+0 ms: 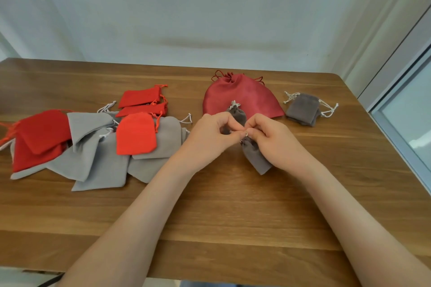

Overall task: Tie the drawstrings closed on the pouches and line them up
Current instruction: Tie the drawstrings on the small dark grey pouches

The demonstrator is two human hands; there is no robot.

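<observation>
A small dark grey pouch (pixel 255 157) lies at the table's middle with its mouth gathered. My left hand (pixel 210 134) and my right hand (pixel 271 141) meet above that mouth, and each pinches its white drawstring between thumb and fingertips. Just behind my hands stands another small dark grey pouch (pixel 238 113), cinched, with a white knot on top. A large dark red satin pouch (pixel 241 98) lies behind it, its mouth drawn in. To its right lie two stacked dark grey pouches (pixel 303 109) with loose white strings.
On the left of the wooden table (pixel 233 216) lies a loose heap of several light grey pouches (pixel 98 158) and several bright red pouches (pixel 136 133). A wall runs along the table's far edge. A window frame (pixel 401 100) stands at the right.
</observation>
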